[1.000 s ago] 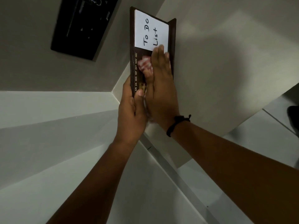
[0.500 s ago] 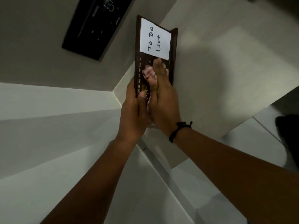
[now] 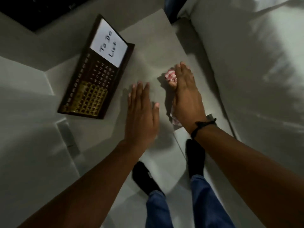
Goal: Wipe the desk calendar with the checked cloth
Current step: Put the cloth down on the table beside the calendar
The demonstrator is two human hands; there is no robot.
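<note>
On counter (image 3: 148, 38): desk calendar (image 3: 97, 71) lies flat, untouched. Left hand (image 3: 141, 116) spread, empty; right hand (image 3: 185, 96) bunching checked cloth (image 3: 171, 75). Steady calendar's edge, then wipe.

Right hand (image 3: 185, 97) presses checked cloth (image 3: 171, 76) beside desk calendar (image 3: 97, 71).

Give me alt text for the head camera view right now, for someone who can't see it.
A dark desk calendar with a white "To Do List" card lies untouched on a pale surface. To its right, the left hand hovers flat and empty, while the right hand presses a crumpled red-and-white checked cloth onto the surface. Below are dark socks and blue trousers.
</note>
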